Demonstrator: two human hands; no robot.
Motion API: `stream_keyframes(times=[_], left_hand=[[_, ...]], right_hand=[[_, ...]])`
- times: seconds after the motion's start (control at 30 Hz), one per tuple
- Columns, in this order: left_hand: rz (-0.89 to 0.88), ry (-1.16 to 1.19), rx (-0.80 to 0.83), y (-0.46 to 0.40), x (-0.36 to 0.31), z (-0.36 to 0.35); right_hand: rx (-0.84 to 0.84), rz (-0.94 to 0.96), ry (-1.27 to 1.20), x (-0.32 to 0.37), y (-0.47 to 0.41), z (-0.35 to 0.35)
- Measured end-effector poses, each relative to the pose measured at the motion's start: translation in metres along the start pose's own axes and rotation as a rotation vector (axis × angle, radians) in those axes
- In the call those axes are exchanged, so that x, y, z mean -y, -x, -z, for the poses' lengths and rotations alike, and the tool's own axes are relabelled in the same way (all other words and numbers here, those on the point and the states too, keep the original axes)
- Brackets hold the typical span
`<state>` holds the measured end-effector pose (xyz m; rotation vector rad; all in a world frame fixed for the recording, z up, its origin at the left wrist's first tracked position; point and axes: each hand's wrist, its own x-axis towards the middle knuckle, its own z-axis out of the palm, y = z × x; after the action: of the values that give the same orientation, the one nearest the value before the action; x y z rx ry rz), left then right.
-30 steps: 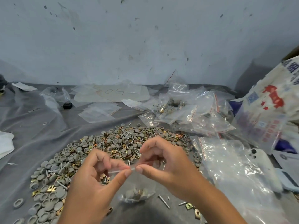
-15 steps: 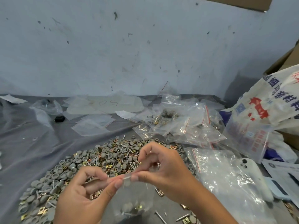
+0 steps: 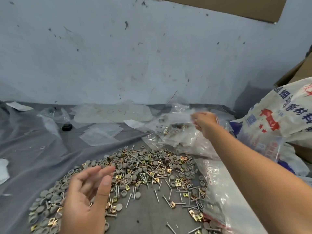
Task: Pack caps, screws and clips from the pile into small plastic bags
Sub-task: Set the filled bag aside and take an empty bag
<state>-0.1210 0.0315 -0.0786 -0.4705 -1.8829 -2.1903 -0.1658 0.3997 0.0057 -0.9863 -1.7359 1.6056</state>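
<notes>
Lying spread over the grey sheet [image 3: 33,149], the pile [image 3: 140,171] of grey caps, slim screws and brass-coloured clips is seen directly ahead, its near edge under the left hand [image 3: 86,198]. The parts are judged small, hard and light; the screws would roll and prick, and the flat clips would be best pinched by their edges. The small plastic bags are thin, limp and slippery, and are best taken at the red-striped zip edge. Filled bags are heaped at the far right in a stack [image 3: 179,139], and a flat bundle of empty bags [image 3: 101,134] is seen further left. The left hand is held loosely spread above the caps, fingers relaxed, nothing gripped. The right hand [image 3: 204,123] is stretched out over the filled stack; a blurred bag appears at its fingertips, but whether it is pinched or already let go cannot be told.
</notes>
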Motion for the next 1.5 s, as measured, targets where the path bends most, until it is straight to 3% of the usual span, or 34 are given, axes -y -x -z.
stream_keyframes(times=[0.07,0.13,0.23,0.33,0.4,0.53,0.77,0.93,1.03,1.23,1.33,1.5], left_hand=[[0.010,-0.015,0.024,0.001,-0.003,0.001],[0.016,-0.023,0.043,0.003,-0.006,0.001],[0.017,-0.023,0.073,0.007,-0.010,-0.001],[0.024,-0.033,0.090,0.008,-0.010,-0.002],[0.035,-0.034,0.094,0.009,-0.010,-0.005],[0.022,-0.116,0.146,0.016,-0.010,-0.008],[0.051,-0.192,0.222,0.021,-0.010,-0.007],[0.188,-0.230,0.537,0.034,-0.013,-0.025],[0.221,-0.278,0.661,0.043,-0.006,-0.032],[0.458,-0.153,0.603,0.031,0.007,-0.029],[0.571,-0.142,0.506,0.029,0.020,-0.027],[0.806,0.013,0.532,0.036,0.028,-0.034]], right_hand=[[0.029,-0.078,0.087,-0.018,-0.002,0.021],[0.020,0.035,0.261,-0.032,0.012,0.048],[0.164,0.240,0.735,-0.057,0.059,0.099],[0.318,0.202,1.273,-0.099,0.107,0.146],[0.287,0.239,1.348,-0.121,0.128,0.162],[0.130,0.289,1.021,-0.128,0.133,0.167],[-0.020,0.361,0.757,-0.081,0.141,0.161],[0.164,0.396,0.334,-0.050,0.178,0.097],[0.269,0.272,0.056,-0.052,0.190,0.056],[0.427,-0.150,-0.452,-0.069,0.195,0.015],[0.500,-0.272,-0.657,-0.075,0.194,0.014],[0.526,-0.495,-0.911,-0.079,0.189,0.016]])
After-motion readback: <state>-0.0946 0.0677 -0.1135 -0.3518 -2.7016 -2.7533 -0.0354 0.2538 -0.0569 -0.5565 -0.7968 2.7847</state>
